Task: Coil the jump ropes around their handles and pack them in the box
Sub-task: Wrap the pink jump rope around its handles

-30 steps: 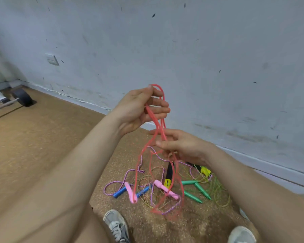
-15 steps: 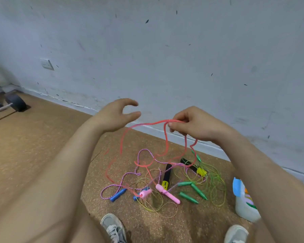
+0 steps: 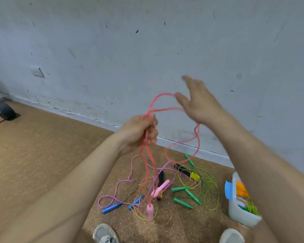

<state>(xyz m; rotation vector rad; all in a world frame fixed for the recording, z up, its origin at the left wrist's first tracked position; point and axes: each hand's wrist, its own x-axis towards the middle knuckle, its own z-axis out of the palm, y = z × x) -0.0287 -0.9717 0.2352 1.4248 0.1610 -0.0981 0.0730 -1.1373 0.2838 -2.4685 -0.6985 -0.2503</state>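
So, left hand [image 3: 139, 132]: closed in a fist round several strands of the pink jump rope [image 3: 197, 137], held in front of the body, above the pile
Right hand [image 3: 198, 104]: open, fingers straight and spread, raised higher than the left and to its right, blurred by motion; the top of a rope loop meets its thumb, but I cannot tell whether it hooks over
Pink jump rope: one loop arcs from the fist up to the right thumb; another strand passes behind the right palm and hangs in a wide bend below the wrist; further strands drop straight down from the fist
Pink handles: one [image 3: 149, 211] hangs upright at a strand's end, low over the cork floor [image 3: 42, 155]; the other [image 3: 161, 188] lies tilted in the pile
Pile on the floor: purple braided rope [image 3: 116, 190] with blue handles [image 3: 111, 207], green handles [image 3: 192, 196] with thin green cord [image 3: 209, 190], black-and-yellow handles [image 3: 186, 171], a yellowish cord [image 3: 162, 223] — all loose and tangled together
Box [image 3: 235, 211]: white plastic with a blue latch, just right of the pile, partly hidden by the right forearm; coiled orange, pink and green ropes inside
Shoes [image 3: 104, 234]: two pale ones at the bottom edge, either side of the pile
Wall [image 3: 147, 58]: grey and scuffed, a socket [image 3: 37, 72] at the left
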